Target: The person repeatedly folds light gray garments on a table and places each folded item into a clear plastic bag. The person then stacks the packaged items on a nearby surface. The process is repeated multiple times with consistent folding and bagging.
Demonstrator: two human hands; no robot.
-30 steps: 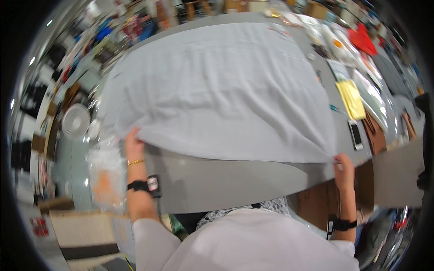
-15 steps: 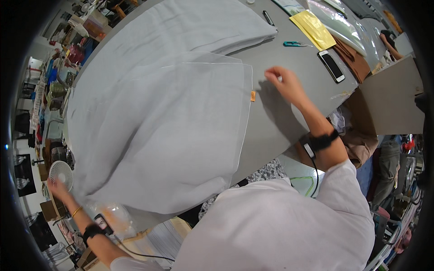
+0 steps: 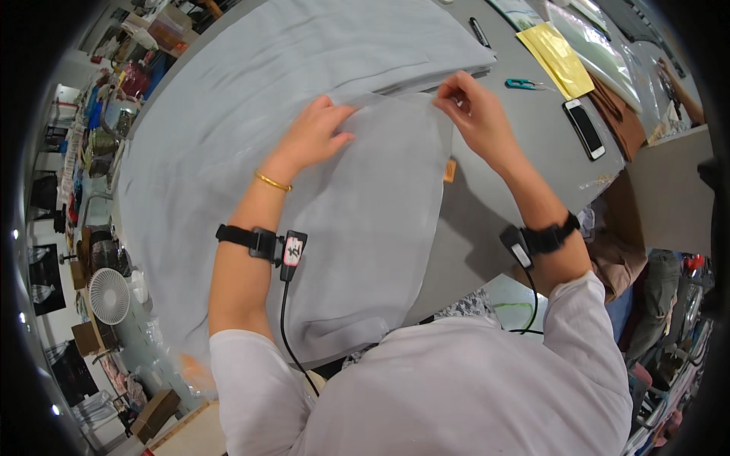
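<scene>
A large sheer grey fabric [image 3: 365, 220] lies spread over the table, its right edge carrying a small orange tag [image 3: 450, 170]. My right hand [image 3: 473, 110] pinches the far right corner of this top layer between thumb and fingertips. To the left of it, my left hand [image 3: 315, 135] rests low over the cloth, thumb and index finger apart, and I see nothing held between them. Behind both hands is a thicker folded stack of the same grey fabric [image 3: 365, 38]. Each forearm wears a black strap with a small cabled device.
Along the right lie a black marker [image 3: 479, 33], teal thread snips [image 3: 525, 84], a yellow packet [image 3: 557, 62], a phone [image 3: 584, 129] and brown cloth [image 3: 620, 125]. A cardboard box [image 3: 677, 175] stands beyond the table edge. A white fan [image 3: 109, 296] is at the left.
My left hand has come from the far left edge to the middle of the fabric. My right hand has moved up slightly and taken hold of the fabric corner.
</scene>
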